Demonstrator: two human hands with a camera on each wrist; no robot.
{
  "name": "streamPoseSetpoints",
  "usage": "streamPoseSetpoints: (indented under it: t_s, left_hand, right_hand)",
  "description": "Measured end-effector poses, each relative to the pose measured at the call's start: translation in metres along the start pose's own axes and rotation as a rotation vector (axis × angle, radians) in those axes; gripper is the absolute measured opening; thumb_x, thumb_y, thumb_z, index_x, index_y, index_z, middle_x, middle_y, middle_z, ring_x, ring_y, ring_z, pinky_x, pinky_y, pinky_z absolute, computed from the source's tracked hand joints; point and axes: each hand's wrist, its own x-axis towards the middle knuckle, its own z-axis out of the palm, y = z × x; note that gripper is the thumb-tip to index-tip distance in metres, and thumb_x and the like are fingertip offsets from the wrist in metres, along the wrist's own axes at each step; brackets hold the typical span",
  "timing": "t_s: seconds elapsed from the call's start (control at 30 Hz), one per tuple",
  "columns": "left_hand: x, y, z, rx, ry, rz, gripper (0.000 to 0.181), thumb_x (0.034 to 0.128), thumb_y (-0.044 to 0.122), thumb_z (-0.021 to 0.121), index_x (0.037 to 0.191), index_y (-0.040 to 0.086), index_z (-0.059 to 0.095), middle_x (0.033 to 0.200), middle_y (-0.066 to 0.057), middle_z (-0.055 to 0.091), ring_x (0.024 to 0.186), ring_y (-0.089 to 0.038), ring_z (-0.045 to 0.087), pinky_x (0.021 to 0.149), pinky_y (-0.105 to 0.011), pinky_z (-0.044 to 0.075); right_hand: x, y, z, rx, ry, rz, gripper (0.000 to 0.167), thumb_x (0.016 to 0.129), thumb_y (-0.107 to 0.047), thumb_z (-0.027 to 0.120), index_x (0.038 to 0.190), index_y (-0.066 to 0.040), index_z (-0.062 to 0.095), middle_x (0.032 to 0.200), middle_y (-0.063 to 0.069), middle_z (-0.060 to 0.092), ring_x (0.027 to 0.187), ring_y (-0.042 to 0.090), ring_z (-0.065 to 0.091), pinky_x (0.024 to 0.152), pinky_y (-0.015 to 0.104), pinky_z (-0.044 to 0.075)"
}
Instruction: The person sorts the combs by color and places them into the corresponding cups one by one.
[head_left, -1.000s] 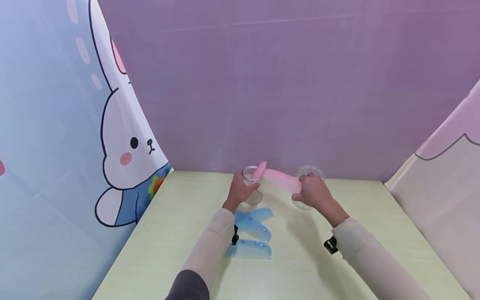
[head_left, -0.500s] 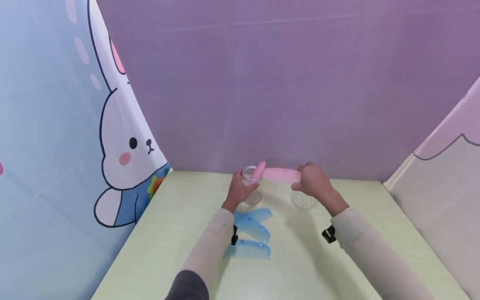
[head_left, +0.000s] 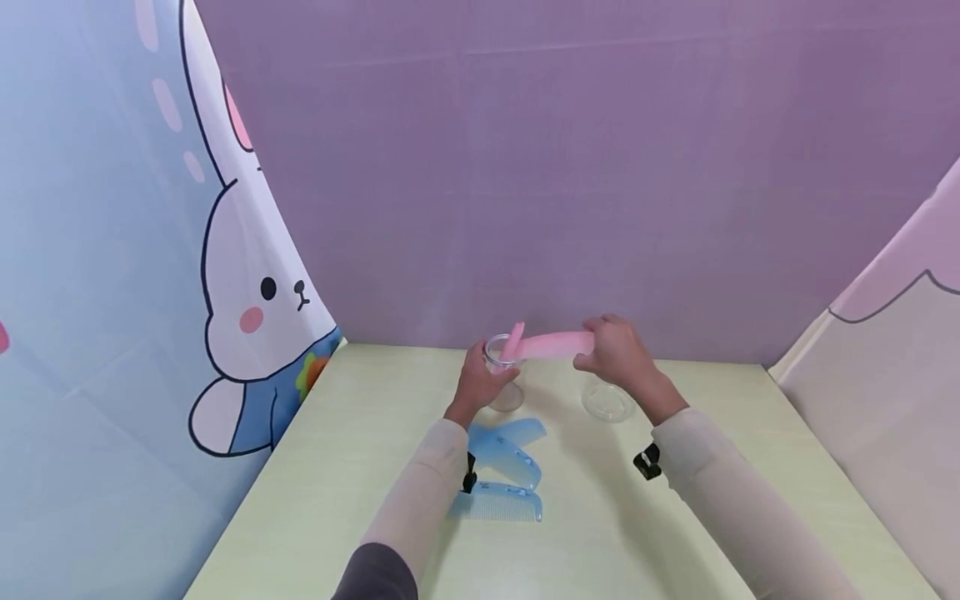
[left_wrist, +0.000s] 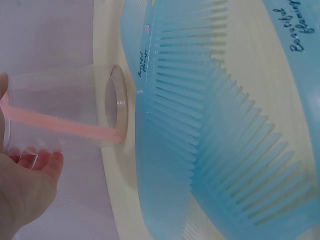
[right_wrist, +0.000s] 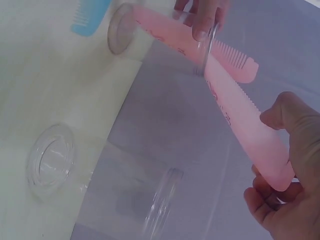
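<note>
My left hand (head_left: pixel 480 379) grips a clear plastic cup (head_left: pixel 507 398) near its rim, with thumb and fingers on opposite sides. Inside that cup leans a pink comb (left_wrist: pixel 65 124), its upper end sticking out above the rim. In my right hand (head_left: pixel 618 354) a second pink comb (head_left: pixel 557 345) is pinched at one end and held nearly level. Its far tip meets the cup's rim in the right wrist view; whether it is inside I cannot tell. Below my right hand stands another clear cup (right_wrist: pixel 52 157), whose upper part is hidden in the head view.
Several light blue combs (head_left: pixel 506 458) lie on the pale table (head_left: pixel 570 542) in front of the left cup, some overlapping. A purple cloth (head_left: pixel 600 167) hangs behind the table. Printed cloths (head_left: pixel 112 292) stand at both sides.
My right hand has moved slightly left, carrying the pink comb from a slant to nearly level, with its tip nearer the left cup's mouth. The left hand and cup stay in place.
</note>
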Motion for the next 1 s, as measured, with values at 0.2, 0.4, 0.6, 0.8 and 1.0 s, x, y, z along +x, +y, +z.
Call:
streamPoseSetpoints:
  t_s: [0.2,0.4,0.6,0.8,1.0]
  left_hand:
    - [0.001,0.001,-0.001,0.000,0.004,0.011,0.086,0.0861,0.035,0.081,0.153,0.004,0.036,0.150,-0.019,0.048,0.135,-0.035,0.051,0.114,-0.056,0.041]
    - [0.001,0.000,-0.001,0.010,0.007,0.005,0.087,0.0857,0.036,0.082,0.153,0.006,0.036,0.149,-0.016,0.049,0.135,-0.035,0.051,0.114,-0.055,0.042]
    - [0.003,-0.005,0.001,0.012,0.013,0.014,0.085,0.0850,0.037,0.082,0.151,0.008,0.038,0.147,-0.014,0.050,0.134,-0.033,0.052,0.113,-0.055,0.043]
    - [0.004,-0.006,0.001,0.000,-0.002,0.007,0.087,0.0851,0.039,0.082,0.153,0.009,0.037,0.149,-0.014,0.048,0.135,-0.034,0.051,0.113,-0.057,0.042]
    - [0.004,-0.004,0.001,0.011,0.002,-0.001,0.087,0.0851,0.038,0.082,0.153,0.009,0.037,0.149,-0.014,0.049,0.135,-0.034,0.051,0.114,-0.055,0.042]
  right_hand:
    - [0.009,-0.009,0.002,0.084,0.035,0.052,0.060,0.083,-0.021,0.071,0.133,0.009,0.059,0.131,0.030,0.062,0.121,0.048,0.059,0.101,0.059,0.051]
    - [0.014,-0.016,0.010,0.135,0.119,0.059,0.062,0.083,-0.023,0.078,0.134,0.007,0.060,0.133,0.029,0.062,0.123,0.046,0.059,0.100,0.056,0.053]
    - [0.019,-0.021,0.017,0.205,0.178,0.042,0.066,0.081,-0.019,0.082,0.137,0.007,0.057,0.136,0.030,0.059,0.125,0.046,0.057,0.103,0.057,0.050]
    - [0.025,-0.025,0.022,0.259,0.080,-0.041,0.081,0.086,-0.018,0.080,0.151,0.008,0.039,0.139,0.029,0.056,0.119,0.044,0.063,0.099,0.053,0.055]
    - [0.024,-0.026,0.022,0.331,-0.018,-0.049,0.090,0.091,-0.020,0.076,0.159,0.004,0.022,0.153,0.028,0.045,0.131,0.045,0.056,0.105,0.055,0.050]
